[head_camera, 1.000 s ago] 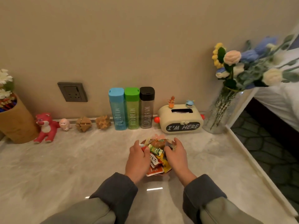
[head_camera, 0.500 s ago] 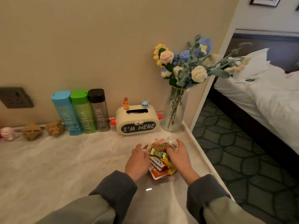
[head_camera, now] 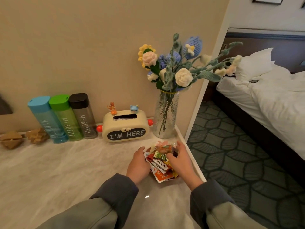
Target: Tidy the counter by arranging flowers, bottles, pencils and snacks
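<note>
A small dish heaped with snack packets (head_camera: pixel 160 163) sits on the marble counter (head_camera: pixel 66 171), just in front of the glass vase (head_camera: pixel 165 116) of knitted flowers (head_camera: pixel 173 68). My left hand (head_camera: pixel 137 166) curls round the dish's left side. On the right side, my right hand (head_camera: pixel 180 160) cups the dish and pile, fingers over the packets. Three bottles stand side by side against the wall: blue (head_camera: pixel 47 119), green (head_camera: pixel 67 118) and black-capped (head_camera: pixel 84 116). No pencils are in view.
A cream tissue box (head_camera: pixel 125 128) lettered "I'M HERE" stands between bottles and vase. Two wooden puzzles (head_camera: pixel 11 139) (head_camera: pixel 37 135) lie at the left. The counter's right edge (head_camera: pixel 195 166) runs just beside the dish; beyond it are patterned floor and a bed (head_camera: pixel 272 96).
Both hands have slid the snack dish rightward, from in front of the tissue box to in front of the vase near the counter's edge. My view has turned right.
</note>
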A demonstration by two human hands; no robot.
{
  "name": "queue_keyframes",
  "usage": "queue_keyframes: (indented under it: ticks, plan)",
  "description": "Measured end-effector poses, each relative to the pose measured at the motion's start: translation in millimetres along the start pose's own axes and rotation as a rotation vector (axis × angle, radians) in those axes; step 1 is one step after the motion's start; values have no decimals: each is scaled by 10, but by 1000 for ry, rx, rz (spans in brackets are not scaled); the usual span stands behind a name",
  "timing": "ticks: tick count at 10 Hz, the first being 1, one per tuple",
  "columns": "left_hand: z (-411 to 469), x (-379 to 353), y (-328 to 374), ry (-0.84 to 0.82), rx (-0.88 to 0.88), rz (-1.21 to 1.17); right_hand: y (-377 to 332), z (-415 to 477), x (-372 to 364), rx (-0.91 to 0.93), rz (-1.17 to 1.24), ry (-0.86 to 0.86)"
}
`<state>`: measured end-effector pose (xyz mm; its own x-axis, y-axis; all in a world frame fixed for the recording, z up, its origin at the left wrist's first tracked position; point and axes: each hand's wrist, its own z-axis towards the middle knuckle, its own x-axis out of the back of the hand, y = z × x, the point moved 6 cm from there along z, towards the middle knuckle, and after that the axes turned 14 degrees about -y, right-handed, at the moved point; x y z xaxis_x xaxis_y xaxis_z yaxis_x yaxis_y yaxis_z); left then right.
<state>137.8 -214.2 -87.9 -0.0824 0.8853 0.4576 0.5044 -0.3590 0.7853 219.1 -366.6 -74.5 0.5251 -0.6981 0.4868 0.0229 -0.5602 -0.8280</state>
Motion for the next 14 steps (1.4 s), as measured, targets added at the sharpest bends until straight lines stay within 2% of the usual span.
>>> queue_keyframes:
  ticks: [3, 5, 8, 10, 12, 14]
  plan:
    - [191, -73, 119, -23, -20, -42, 91, 138, 141, 50, -57, 7]
    - [243, -19, 111, -2, -18, -53, 62, 236, 107, 86, -225, 17]
    - [292, 3, 160, 26, -41, -59, 35, 359, 93, 93, -337, 6]
    - [277, 7, 156, 28, -34, -83, 81, 397, 85, 119, -349, 14]
    - [236, 35, 122, 29, 21, -116, 83, 327, 142, 106, -255, 53]
    - [55, 180, 133, 84, -3, -151, -141, 182, 49, 187, -225, 99]
